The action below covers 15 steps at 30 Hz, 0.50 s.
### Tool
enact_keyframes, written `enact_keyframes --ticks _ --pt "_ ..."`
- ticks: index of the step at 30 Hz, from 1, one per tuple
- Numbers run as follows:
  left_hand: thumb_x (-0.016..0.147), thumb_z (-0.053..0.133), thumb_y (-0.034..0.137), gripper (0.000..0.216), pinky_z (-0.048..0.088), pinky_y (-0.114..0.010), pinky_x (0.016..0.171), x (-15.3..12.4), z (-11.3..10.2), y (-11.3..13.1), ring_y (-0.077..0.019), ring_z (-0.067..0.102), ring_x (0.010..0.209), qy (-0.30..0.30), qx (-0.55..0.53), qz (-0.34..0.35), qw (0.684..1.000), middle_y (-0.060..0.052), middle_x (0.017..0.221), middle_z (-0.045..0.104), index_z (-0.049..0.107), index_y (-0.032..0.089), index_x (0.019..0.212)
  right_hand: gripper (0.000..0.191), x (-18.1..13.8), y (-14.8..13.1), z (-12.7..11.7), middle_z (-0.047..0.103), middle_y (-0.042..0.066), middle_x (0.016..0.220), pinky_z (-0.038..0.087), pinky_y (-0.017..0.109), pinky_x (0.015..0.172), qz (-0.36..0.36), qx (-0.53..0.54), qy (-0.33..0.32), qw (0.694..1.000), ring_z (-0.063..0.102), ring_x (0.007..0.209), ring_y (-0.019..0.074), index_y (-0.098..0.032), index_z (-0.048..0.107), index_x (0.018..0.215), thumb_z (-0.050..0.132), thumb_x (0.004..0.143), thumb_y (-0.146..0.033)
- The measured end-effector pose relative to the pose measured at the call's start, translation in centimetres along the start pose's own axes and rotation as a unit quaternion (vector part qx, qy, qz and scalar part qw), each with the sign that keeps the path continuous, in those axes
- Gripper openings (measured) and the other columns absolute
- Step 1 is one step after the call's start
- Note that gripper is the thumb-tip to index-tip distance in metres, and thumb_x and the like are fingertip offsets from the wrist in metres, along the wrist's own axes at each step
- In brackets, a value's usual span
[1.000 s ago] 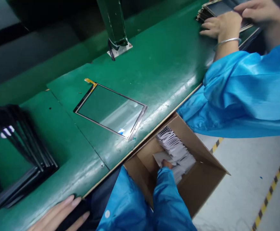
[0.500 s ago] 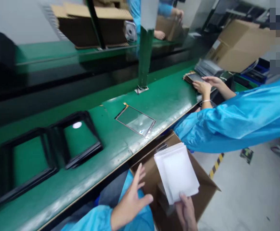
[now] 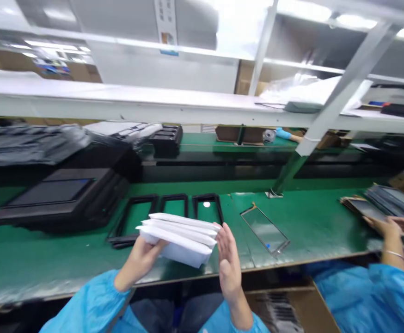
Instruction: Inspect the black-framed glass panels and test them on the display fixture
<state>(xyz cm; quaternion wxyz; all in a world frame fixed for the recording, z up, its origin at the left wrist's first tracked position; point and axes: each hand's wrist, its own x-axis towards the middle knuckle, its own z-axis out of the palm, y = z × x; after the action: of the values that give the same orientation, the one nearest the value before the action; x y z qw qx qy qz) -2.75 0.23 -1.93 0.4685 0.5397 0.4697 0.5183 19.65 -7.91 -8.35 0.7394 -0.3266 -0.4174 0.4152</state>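
Note:
My two hands hold a stack of white flat pouches (image 3: 179,237) level over the near edge of the green bench (image 3: 309,222). My left hand (image 3: 140,259) grips the stack from below at its left end. My right hand (image 3: 227,258) presses flat against its right end. Behind the stack, black rectangular frames (image 3: 174,208) lie in a row on the bench. A single clear glass panel (image 3: 265,230) with a gold flex tail lies to the right of them.
A black tray stack (image 3: 59,196) sits at the left. A co-worker in a blue sleeve (image 3: 371,286) handles a pile of panels (image 3: 371,203) at the right. An open cardboard box (image 3: 285,310) stands below the bench edge. A white shelf (image 3: 153,104) runs overhead.
The stack of white pouches has come up out of the cardboard box to bench height. My left hand has joined my right on it. The view has lifted from the floor toward the shelf.

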Motion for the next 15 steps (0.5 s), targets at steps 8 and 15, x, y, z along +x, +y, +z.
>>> enact_keyframes --ticks 8,15 --pt "0.059 0.098 0.055 0.08 0.053 -0.051 0.109 0.6 -3.2 -3.2 -0.0414 0.069 0.124 -0.052 -0.068 0.067 0.994 -0.02 0.128 0.076 0.07 0.019 0.125 0.039 3.8 2.4 6.2 0.082 0.01 0.108 0.058 0.038 0.09 0.054 -0.032 0.047 0.997 0.076 0.101 0.0274 -0.021 0.081 0.112 0.072 0.09 -0.052" --pt "0.085 0.083 0.051 0.049 0.051 -0.045 0.104 0.1 -3.4 -3.2 -0.0362 0.065 0.13 0.006 -0.213 0.109 0.971 -0.02 0.143 0.067 0.06 0.023 0.118 0.023 4.5 1.6 8.1 0.08 0.006 0.093 0.055 0.039 0.085 0.028 -0.07 0.096 0.993 0.073 0.092 0.0258 -0.021 0.077 0.079 0.078 0.085 -0.044"
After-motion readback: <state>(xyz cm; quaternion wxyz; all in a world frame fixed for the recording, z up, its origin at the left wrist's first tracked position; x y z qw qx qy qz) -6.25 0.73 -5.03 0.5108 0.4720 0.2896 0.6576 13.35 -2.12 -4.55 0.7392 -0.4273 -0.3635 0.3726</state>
